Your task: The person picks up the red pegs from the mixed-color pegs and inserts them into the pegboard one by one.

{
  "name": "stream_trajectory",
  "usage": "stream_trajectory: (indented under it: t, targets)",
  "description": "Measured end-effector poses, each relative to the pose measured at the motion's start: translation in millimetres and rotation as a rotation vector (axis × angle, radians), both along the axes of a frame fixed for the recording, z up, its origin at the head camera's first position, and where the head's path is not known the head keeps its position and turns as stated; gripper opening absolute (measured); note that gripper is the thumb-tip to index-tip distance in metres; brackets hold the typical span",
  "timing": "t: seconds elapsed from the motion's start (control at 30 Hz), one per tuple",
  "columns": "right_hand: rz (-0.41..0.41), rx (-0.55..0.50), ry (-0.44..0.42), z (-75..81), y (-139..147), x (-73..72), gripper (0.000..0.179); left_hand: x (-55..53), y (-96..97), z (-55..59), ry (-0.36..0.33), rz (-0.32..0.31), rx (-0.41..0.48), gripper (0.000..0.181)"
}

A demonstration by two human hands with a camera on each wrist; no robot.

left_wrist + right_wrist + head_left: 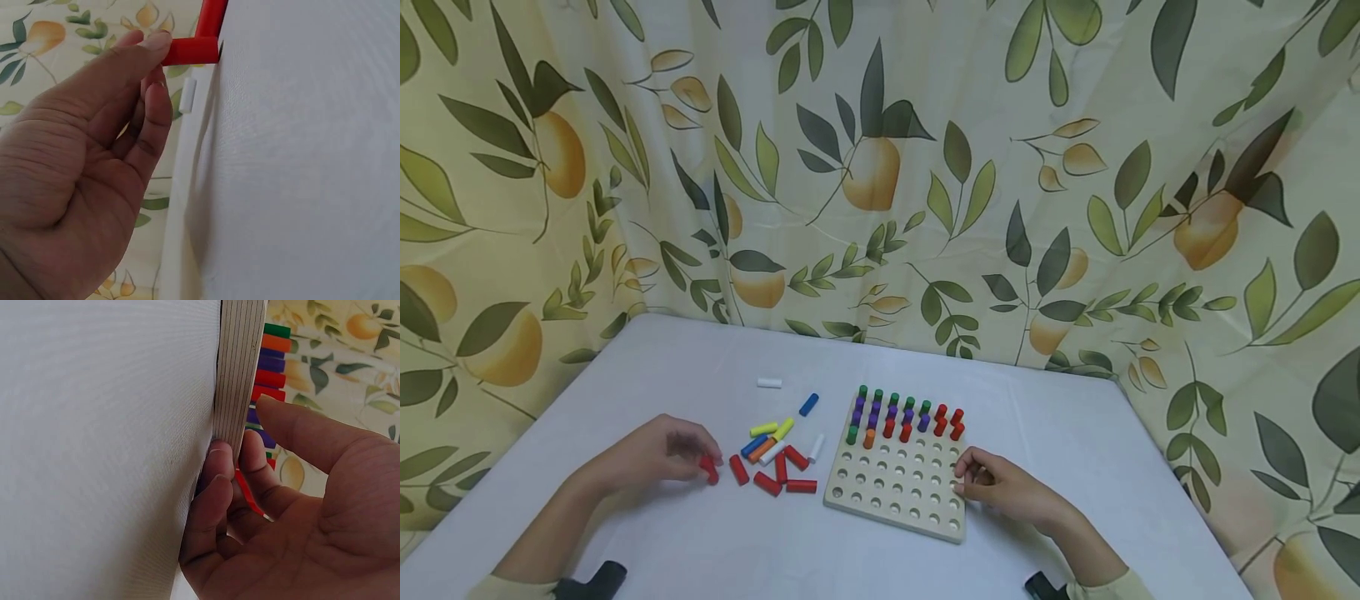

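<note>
The left hand (662, 450) pinches a red peg (709, 469) over the worktop (737, 546), left of loose pegs (767, 483); next lies the partly filled pegboard (889, 472), its right edge apparently gripped by the right hand (1003, 486), how firmly is unclear.

A cream fabric backdrop (970, 250) is rising behind the far edge of the white table (700, 358) and wrapping round past its far left and far right corners; printed green leaves (957, 152) and orange fruit (871, 173) are repeating across it; soft light is falling over everything, looking yellower beyond the left edge; a woven white covering (300, 156) is spreading over the tabletop.
</note>
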State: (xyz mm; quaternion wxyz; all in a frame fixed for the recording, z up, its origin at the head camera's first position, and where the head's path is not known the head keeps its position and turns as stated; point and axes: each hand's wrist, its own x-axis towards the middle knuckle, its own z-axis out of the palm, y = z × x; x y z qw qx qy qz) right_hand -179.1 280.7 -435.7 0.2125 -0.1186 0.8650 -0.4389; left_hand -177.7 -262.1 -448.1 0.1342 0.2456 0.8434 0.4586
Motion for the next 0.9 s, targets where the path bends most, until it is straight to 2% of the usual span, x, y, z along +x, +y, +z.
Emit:
stream_trajectory:
  t: [0.27,0.4,0.67,0.9]
  targets:
    - [0.002,-0.003,0.006,-1.8,1.4,-0.6,0.023,0.7,7.4,1.0,-0.076,-0.015,0.045,0.020]
    - [-0.001,0.000,0.000,-2.5,1.6,-1.0,0.024,1.8,8.9,-0.2,-0.092,-0.007,0.050,0.018]
    - [0.001,-0.007,-0.004,-2.2,1.8,-1.0,0.024,1.5,11.1,-6.1,-0.080,0.005,0.030,0.018]
    - [-0.006,-0.009,-0.005,-1.7,1.4,-0.1,0.024,0.7,11.0,-0.3,-0.033,0.009,0.022,0.017]
